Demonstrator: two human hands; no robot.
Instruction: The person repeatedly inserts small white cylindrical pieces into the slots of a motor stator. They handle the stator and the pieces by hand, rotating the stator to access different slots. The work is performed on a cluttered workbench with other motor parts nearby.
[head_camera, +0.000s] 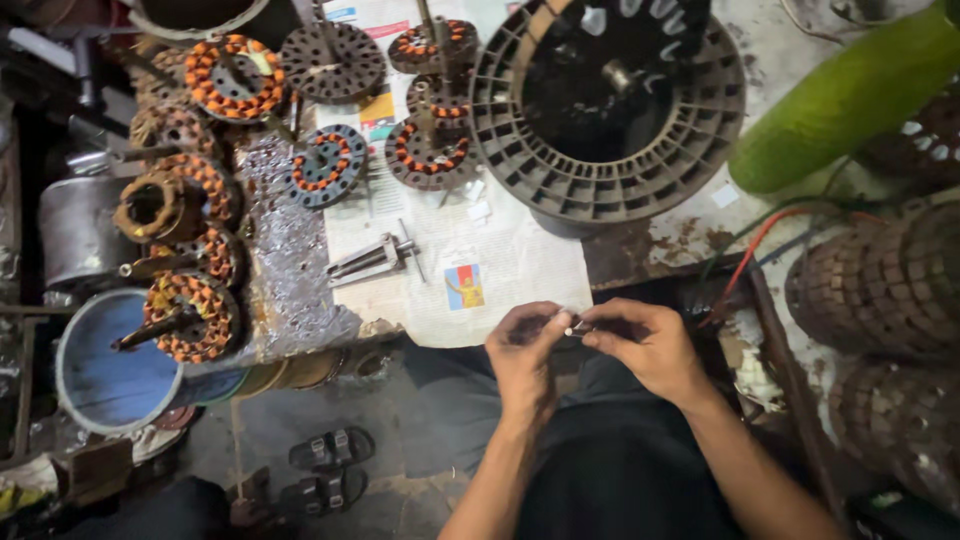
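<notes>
Over the lap, just below the newspaper-covered tabletop (520, 270) edge, the left hand (525, 352) and right hand (645, 345) are both pinching a small metal piece (578, 327) between fingertips, seemingly fitting or twisting it, which is demanding a steady, fine grip.
</notes>
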